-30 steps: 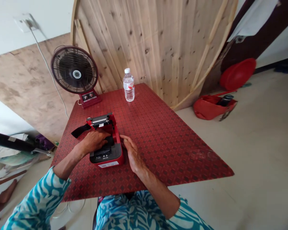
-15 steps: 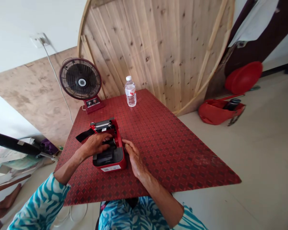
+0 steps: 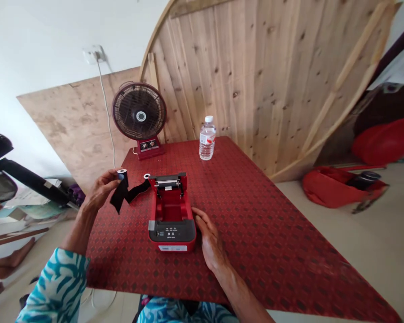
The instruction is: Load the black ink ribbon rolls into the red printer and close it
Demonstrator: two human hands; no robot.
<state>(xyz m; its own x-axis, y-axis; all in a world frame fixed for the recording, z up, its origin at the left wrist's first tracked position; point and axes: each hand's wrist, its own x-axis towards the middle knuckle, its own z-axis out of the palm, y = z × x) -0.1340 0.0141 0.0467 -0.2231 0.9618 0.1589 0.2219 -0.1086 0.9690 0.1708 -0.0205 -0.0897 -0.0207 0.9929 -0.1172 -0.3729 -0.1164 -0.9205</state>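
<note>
A red and black label printer (image 3: 171, 233) stands on the table with its lid raised and its red inner bay bare. My left hand (image 3: 100, 192) is closed on a small black ribbon roll (image 3: 123, 176) with a white core, held up to the left of the printer. From this roll a loose black ribbon strip (image 3: 136, 190) trails to a second white-cored roll (image 3: 147, 176) at the printer's back left corner, partly hidden by the lid. My right hand (image 3: 211, 240) lies with fingers stretched against the printer's right side, gripping nothing.
On the red patterned table (image 3: 256, 233) a fan (image 3: 140, 116) stands at the back left and a water bottle (image 3: 207, 141) at the back. A large wooden disc (image 3: 242, 80) leans behind it. A red bag (image 3: 326, 186) sits on the floor at right.
My left hand has come out of the printer's bay and moved left, carrying the black ribbon roll. My right hand stays at the printer's side. The view has swung left.
</note>
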